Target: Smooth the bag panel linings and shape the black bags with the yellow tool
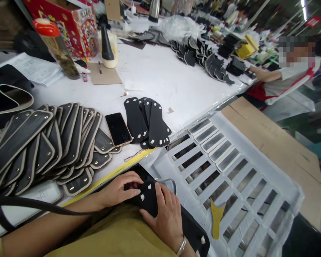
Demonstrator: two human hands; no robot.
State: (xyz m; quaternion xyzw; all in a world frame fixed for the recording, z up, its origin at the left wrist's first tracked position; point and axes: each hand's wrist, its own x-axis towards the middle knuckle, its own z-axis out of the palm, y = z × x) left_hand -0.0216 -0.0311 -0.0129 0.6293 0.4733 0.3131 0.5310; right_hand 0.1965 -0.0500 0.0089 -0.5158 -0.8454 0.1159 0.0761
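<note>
A long black panel with rounded ends and small white tabs (191,228) lies across my lap at the table's edge. My right hand (166,214) grips it, the thumb on the near side and the fingers over the far side. At the panel's left end, my left hand (124,189) has curled fingers and its thumb close to a white tab, pinching at the edge; the fingertips are partly hidden. On the table ahead lies a small fanned pile of similar black panels (156,125) with white tabs. A phone (118,129) rests beside that pile.
Stacked dark panels with pale edges and metal studs (66,142) cover the table's left side. A slotted white rack (246,192) stands at right, holding several grey strips (220,151) and a yellow scraper (216,218). Behind are a red-lidded bottle (57,50), cardboard (278,153) and another person (286,78).
</note>
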